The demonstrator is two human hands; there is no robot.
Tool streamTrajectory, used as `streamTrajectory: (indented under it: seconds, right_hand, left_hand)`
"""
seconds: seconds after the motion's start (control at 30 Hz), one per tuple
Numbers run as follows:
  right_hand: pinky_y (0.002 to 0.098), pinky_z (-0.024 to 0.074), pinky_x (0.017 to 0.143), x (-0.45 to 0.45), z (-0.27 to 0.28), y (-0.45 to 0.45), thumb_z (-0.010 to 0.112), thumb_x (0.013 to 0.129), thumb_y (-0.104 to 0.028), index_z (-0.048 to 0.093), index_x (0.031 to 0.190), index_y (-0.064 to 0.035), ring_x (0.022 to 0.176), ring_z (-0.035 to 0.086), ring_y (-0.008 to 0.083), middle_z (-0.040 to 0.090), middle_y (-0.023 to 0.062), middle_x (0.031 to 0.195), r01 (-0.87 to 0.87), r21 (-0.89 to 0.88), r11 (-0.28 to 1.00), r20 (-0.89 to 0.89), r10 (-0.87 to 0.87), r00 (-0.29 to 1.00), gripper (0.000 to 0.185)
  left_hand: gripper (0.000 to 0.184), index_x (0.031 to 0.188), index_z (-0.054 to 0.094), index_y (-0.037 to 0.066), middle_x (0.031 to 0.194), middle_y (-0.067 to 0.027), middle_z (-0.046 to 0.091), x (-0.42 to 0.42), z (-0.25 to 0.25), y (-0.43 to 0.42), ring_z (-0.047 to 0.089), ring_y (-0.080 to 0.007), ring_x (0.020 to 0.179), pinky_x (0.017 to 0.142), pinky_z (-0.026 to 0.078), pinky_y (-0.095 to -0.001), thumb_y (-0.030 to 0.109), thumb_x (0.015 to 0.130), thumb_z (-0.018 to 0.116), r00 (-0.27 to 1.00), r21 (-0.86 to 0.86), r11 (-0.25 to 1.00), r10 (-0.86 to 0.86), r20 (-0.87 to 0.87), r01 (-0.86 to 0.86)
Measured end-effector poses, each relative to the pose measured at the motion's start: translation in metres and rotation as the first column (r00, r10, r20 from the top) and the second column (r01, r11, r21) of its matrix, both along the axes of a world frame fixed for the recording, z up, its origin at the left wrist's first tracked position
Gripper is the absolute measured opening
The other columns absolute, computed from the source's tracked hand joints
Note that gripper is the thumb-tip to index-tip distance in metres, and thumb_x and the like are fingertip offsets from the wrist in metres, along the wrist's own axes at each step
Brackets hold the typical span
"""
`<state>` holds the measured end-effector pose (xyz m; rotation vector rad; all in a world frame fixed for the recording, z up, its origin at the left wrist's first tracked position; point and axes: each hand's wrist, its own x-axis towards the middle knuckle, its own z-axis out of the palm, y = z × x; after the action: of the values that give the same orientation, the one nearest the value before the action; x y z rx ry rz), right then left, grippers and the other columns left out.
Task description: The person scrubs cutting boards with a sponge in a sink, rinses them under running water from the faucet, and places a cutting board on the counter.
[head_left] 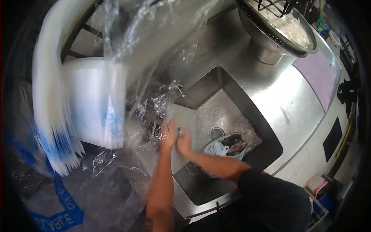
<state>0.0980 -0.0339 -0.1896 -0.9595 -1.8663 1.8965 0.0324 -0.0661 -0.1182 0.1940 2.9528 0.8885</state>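
My left hand [168, 133] is raised over the near left side of a steel sink [218, 96], fingers stretched upward, right beside a hanging sheet of clear plastic [160, 102]. Whether it touches the plastic is unclear. Just to its right is my right hand [184, 142], its fingers smeared by motion. A small gap separates the two hands, and nothing I can make out lies in either. Below and right of them, in the sink, lies a thin plastic bag [216, 150] with dark pinkish contents [237, 147].
White plastic bags [91, 100] with blue print hang at the left, beside more clear plastic. At the back, a metal colander [266, 29] with whitish contents stands on the steel counter [266, 87]. A lilac cloth [319, 79] lies at the counter's right edge.
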Motion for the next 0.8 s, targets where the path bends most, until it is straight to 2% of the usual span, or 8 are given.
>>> streamTrajectory:
  seconds: [0.2,0.3,0.47,0.5,0.53,0.57,0.7,0.8]
  right_hand:
    - [0.0475,0.0402,0.094,-0.058,-0.023,0.059,0.050,0.087,-0.005,0.055,0.114,0.0027,0.107,0.050,0.0434,0.054,0.0277,0.113,-0.002,-0.013,1.000,-0.151,0.000,0.989,0.028]
    - [0.0445,0.0439,0.089,0.045,-0.042,-0.004,0.052,0.084,-0.002,0.056,0.111,0.0008,0.101,0.055,0.0394,0.057,0.0246,0.106,0.019,0.120,0.993,-0.139,-0.002,0.990,0.028]
    - [0.0412,0.0497,0.075,0.025,-0.118,0.010,0.056,0.079,-0.003,0.060,0.107,-0.0002,0.091,0.063,0.0314,0.063,0.0203,0.102,-0.067,-0.523,0.849,0.503,0.371,0.781,0.028]
    - [0.0428,0.0498,0.077,-0.009,-0.137,0.015,0.058,0.079,-0.006,0.061,0.106,0.0016,0.093,0.063,0.0308,0.065,0.0207,0.101,0.310,-0.502,0.808,0.431,-0.077,0.899,0.028]
    - [0.0433,0.0483,0.084,-0.045,-0.173,0.040,0.058,0.080,-0.007,0.060,0.110,0.0037,0.101,0.062,0.0348,0.064,0.0238,0.106,0.139,-0.669,0.730,0.284,0.079,0.956,0.032]
    - [0.0423,0.0468,0.089,-0.078,-0.182,0.056,0.057,0.080,-0.007,0.060,0.114,0.0011,0.105,0.060,0.0371,0.062,0.0255,0.111,0.009,-0.284,0.959,0.245,0.063,0.967,0.035]
    - [0.0419,0.0461,0.092,-0.082,-0.229,0.065,0.059,0.076,-0.007,0.060,0.120,-0.0029,0.106,0.057,0.0403,0.060,0.0257,0.113,-0.091,-0.024,0.996,-0.020,0.091,0.996,0.043]
    - [0.0449,0.0439,0.093,0.011,-0.227,0.000,0.056,0.072,-0.001,0.060,0.118,-0.0004,0.106,0.054,0.0419,0.057,0.0258,0.112,-0.126,0.194,0.973,0.241,0.078,0.968,0.047]
  left_hand:
    - [0.059,0.126,0.052,-0.004,0.121,-0.0255,0.058,-0.002,0.038,0.020,0.054,-0.0408,0.113,0.097,0.039,-0.0421,0.047,0.097,0.043,0.953,0.107,0.993,0.012,0.302,-0.046]
    - [0.056,0.119,0.056,-0.004,0.111,-0.0231,0.063,0.000,0.014,0.013,0.059,-0.0372,0.104,0.091,0.043,-0.0404,0.046,0.097,0.044,0.995,0.125,0.991,0.035,0.089,-0.046]
    - [0.044,0.102,0.058,-0.004,0.094,-0.0148,0.062,0.012,0.029,0.013,0.056,-0.0225,0.089,0.083,0.043,-0.0337,0.038,0.100,0.045,0.995,0.142,0.990,0.010,0.096,-0.024]
    - [0.042,0.102,0.058,-0.004,0.092,-0.0129,0.061,0.010,0.028,0.014,0.054,-0.0205,0.086,0.082,0.043,-0.0325,0.035,0.101,0.044,0.991,0.198,0.979,0.009,0.137,-0.036]
    - [0.040,0.101,0.057,-0.005,0.090,-0.0110,0.060,0.007,0.027,0.015,0.052,-0.0185,0.084,0.081,0.043,-0.0314,0.033,0.101,0.044,0.985,0.253,0.966,0.006,0.175,-0.051]
    - [0.040,0.101,0.057,-0.005,0.090,-0.0110,0.060,0.004,0.025,0.015,0.052,-0.0185,0.084,0.081,0.043,-0.0314,0.033,0.101,0.044,0.984,0.244,0.969,0.001,0.176,-0.044]
    - [0.042,0.097,0.057,-0.006,0.088,-0.0102,0.060,0.008,0.023,0.020,0.051,-0.0172,0.082,0.079,0.042,-0.0308,0.033,0.102,0.043,0.995,0.237,0.971,0.007,0.097,-0.030]
    - [0.045,0.103,0.058,-0.007,0.092,-0.0127,0.062,0.009,0.025,0.011,0.054,-0.0192,0.086,0.082,0.043,-0.0318,0.035,0.102,0.042,0.989,0.185,0.982,-0.003,0.145,-0.024]
